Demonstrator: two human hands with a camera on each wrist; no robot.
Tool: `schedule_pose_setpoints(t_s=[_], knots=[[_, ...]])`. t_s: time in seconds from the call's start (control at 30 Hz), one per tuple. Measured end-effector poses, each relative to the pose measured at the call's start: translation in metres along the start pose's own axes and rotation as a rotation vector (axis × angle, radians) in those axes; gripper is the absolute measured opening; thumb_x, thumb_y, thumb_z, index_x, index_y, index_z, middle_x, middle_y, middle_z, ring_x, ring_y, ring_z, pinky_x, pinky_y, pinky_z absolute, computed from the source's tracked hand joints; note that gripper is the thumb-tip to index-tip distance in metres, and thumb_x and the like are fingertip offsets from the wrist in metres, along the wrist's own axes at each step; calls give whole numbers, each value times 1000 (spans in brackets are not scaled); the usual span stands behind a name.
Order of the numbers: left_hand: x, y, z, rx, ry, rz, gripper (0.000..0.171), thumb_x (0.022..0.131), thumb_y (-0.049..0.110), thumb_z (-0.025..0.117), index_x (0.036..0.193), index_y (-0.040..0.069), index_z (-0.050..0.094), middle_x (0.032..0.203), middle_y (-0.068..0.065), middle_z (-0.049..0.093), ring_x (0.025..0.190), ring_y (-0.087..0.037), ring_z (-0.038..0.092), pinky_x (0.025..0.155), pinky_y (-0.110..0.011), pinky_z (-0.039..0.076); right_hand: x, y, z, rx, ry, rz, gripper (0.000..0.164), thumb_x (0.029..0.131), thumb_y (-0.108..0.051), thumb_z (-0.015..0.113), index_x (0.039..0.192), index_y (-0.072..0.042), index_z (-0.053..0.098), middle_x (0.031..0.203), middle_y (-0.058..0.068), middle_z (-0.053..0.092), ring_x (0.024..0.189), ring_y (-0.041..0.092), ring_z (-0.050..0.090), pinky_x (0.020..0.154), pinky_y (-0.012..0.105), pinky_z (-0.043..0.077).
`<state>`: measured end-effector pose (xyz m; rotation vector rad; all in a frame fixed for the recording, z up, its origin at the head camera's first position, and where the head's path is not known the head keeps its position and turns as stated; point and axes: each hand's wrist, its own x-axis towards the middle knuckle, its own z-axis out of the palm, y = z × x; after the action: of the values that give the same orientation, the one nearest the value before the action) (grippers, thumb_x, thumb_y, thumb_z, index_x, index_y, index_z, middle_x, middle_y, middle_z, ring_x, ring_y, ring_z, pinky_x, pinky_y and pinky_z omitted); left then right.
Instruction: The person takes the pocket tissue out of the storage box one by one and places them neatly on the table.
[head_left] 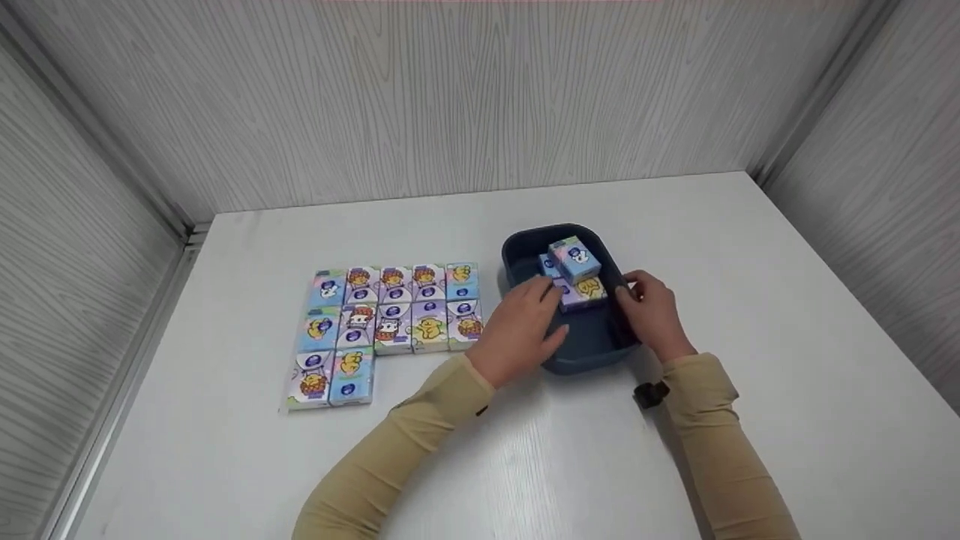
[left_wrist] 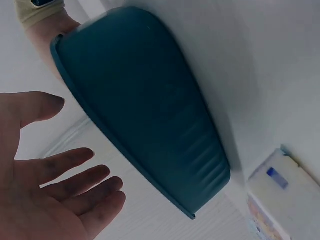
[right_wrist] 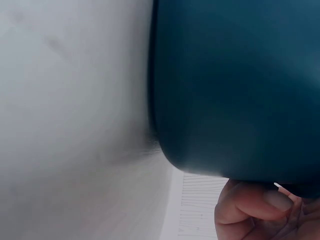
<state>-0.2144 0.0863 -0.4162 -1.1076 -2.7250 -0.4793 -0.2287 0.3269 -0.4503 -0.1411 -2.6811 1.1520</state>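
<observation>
A dark blue-green plastic basket (head_left: 581, 349) stands right of centre on the table, with a few small cartoon-printed packs (head_left: 575, 259) piled in its far half. My right hand (head_left: 654, 311) holds the basket's right rim, thumb on the inner side and curled fingers (right_wrist: 255, 202) on the outside. Over the basket's left side is my left hand (head_left: 519, 330), overlapping the left rim in the head view. In the left wrist view its fingers (left_wrist: 75, 187) are spread and loosely bent, apart from the basket wall, and the palm holds nothing.
Left of the basket, several similar packs (head_left: 394, 326) lie flat in close rows on the white table (head_left: 510, 465). Pale wood-grain panels (head_left: 420, 97) rise at the back and both sides. A small black object (head_left: 650, 394) shows at the right cuff.
</observation>
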Motion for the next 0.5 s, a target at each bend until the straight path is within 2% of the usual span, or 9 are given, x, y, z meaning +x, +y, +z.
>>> schedule_pose_setpoints(t_s=[0.13, 0.23, 0.37, 0.5], knots=[[22, -4, 14, -12, -52, -31, 61, 94, 37, 57, 143, 4, 40, 151, -13, 32, 140, -26, 26, 113, -38, 19, -1, 2, 2, 7, -11, 14, 26, 97, -16, 53, 115, 2, 58, 79, 10, 49, 70, 22, 45, 60, 34, 38], [32, -6, 24, -16, -81, -27, 63, 94, 36, 58, 145, 5, 37, 153, -13, 29, 141, -28, 23, 113, -42, 20, -1, 3, 4, 8, -26, 26, 26, 97, -16, 53, 115, 1, 58, 79, 10, 49, 69, 22, 45, 59, 33, 39], [44, -7, 33, 3, -78, 7, 70, 92, 37, 60, 148, 6, 32, 155, -14, 23, 141, -31, 21, 113, -46, 20, 1, 3, 3, 9, -28, 27, 26, 97, -16, 52, 117, 1, 58, 80, 9, 50, 70, 21, 45, 60, 33, 39], [55, -7, 37, 43, -82, 0, 78, 90, 42, 61, 151, 10, 25, 157, -10, 17, 143, -30, 14, 114, -47, 15, 1, 3, 0, 8, -19, 14, 26, 97, -16, 53, 117, 1, 58, 79, 10, 50, 68, 21, 45, 59, 33, 39]])
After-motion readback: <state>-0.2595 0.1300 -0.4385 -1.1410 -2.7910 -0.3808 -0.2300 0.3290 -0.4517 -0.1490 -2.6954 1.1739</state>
